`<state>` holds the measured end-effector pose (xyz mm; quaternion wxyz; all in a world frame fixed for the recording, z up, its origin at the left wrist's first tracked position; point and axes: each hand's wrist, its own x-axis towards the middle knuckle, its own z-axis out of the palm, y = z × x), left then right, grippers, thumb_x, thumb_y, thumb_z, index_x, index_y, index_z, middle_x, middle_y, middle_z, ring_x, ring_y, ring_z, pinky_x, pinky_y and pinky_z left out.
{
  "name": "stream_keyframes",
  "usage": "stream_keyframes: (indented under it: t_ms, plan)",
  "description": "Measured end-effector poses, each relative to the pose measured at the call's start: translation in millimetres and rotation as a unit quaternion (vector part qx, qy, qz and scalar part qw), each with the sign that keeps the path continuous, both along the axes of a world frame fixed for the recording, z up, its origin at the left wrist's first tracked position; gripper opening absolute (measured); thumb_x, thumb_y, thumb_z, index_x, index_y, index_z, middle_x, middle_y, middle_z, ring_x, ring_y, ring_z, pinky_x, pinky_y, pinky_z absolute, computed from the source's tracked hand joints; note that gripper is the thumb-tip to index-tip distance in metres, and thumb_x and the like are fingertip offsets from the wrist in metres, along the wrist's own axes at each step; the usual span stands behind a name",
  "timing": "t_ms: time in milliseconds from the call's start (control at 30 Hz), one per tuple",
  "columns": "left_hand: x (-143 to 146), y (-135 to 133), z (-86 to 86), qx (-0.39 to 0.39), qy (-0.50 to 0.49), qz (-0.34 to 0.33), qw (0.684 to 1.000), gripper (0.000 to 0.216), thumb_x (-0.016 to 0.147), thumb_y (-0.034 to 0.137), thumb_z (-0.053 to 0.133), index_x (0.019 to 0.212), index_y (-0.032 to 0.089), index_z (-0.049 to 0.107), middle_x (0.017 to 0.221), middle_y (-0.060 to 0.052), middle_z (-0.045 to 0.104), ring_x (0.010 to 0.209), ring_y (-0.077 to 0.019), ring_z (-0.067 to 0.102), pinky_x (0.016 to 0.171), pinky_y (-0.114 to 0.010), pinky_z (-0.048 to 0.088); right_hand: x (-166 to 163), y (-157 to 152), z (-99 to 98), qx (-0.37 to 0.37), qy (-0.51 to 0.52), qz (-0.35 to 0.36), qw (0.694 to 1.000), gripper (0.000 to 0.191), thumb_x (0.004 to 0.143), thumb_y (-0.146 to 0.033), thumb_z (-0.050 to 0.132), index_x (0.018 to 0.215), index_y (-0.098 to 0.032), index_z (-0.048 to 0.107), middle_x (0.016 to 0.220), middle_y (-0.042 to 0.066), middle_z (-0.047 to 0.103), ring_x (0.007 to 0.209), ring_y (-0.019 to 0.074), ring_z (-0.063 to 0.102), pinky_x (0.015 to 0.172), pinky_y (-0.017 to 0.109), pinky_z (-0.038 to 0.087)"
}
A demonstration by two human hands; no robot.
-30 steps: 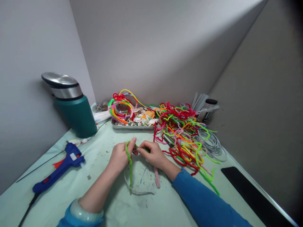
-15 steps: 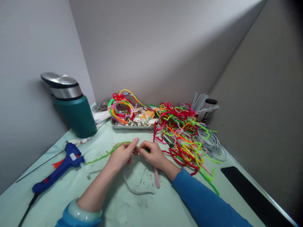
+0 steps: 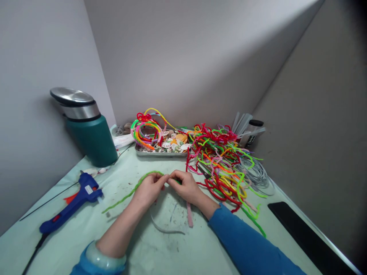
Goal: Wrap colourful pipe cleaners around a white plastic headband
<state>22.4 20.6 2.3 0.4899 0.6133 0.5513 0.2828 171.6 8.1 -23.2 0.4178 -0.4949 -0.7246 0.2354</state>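
Observation:
My left hand (image 3: pixel 147 189) is closed in a pinch on a green pipe cleaner (image 3: pixel 126 196), whose long end curves out over the hand and down to the left. Meeting its fingertips, my right hand (image 3: pixel 185 187) is closed too, with a bit of green showing between its curled fingers. A thin grey strip (image 3: pixel 164 230) curves below both hands; its upper end is hidden behind the left one. Under my right wrist a pink fuzzy piece (image 3: pixel 189 217) sticks out. The pinched spot itself is covered by the fingers.
A blue glue gun (image 3: pixel 74 204) and a green flask (image 3: pixel 90 139) stand at left. Behind the hands is a metal tray (image 3: pixel 163 154) of shells and buttons. Tangled pipe cleaners (image 3: pixel 218 152), grey wire coils (image 3: pixel 255 173) and a black bar (image 3: pixel 304 233) lie at right.
My left thumb has come down from its raised pose to the right fingertips. The green pipe cleaner's free end has shifted slightly down and its curve has risen behind the left hand.

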Motion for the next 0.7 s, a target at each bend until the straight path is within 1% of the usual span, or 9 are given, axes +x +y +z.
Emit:
stream_keyframes:
  t_ms: [133,233,400,700]
  plan:
    - [-1.1,1.2,0.4,0.038,0.037,0.002,0.999,0.033,0.073,0.049,0.046,0.061,0.019,0.050,0.043,0.007,0.042,0.032,-0.0083,0.035,0.037,-0.022,0.026,-0.5,0.0,0.9,-0.003,0.005,0.006,1.000,0.018,0.081,-0.029,0.051,0.074,-0.016,0.060,0.068,0.000,0.061,0.062,0.0110,0.052,0.057,0.021,0.038]
    - [-0.5,0.9,4.4,0.053,0.063,0.005,0.997,0.034,0.074,0.047,0.045,0.056,0.019,0.047,0.039,0.007,0.035,0.034,-0.0088,0.033,0.040,-0.022,0.025,-0.9,-0.5,1.8,-0.005,0.010,0.013,1.000,0.017,0.081,-0.029,0.051,0.076,-0.016,0.060,0.070,0.000,0.061,0.063,0.0111,0.053,0.058,0.021,0.038]
    - [0.0,1.8,5.3,0.077,0.096,0.007,0.992,0.036,0.074,0.047,0.045,0.052,0.018,0.045,0.041,0.006,0.035,0.039,-0.0093,0.034,0.042,-0.021,0.024,-0.8,-1.4,2.4,0.000,0.001,0.023,1.000,0.014,0.081,-0.025,0.051,0.077,-0.016,0.061,0.071,0.000,0.061,0.066,0.0114,0.053,0.061,0.021,0.039]
    - [1.6,1.6,4.0,0.066,0.107,-0.003,0.992,0.035,0.075,0.045,0.043,0.053,0.018,0.046,0.041,0.006,0.037,0.038,-0.0094,0.035,0.042,-0.021,0.025,-1.6,-2.8,3.0,0.014,-0.021,0.018,1.000,0.011,0.079,-0.019,0.050,0.075,-0.015,0.060,0.068,-0.001,0.060,0.063,0.0108,0.053,0.058,0.020,0.037]
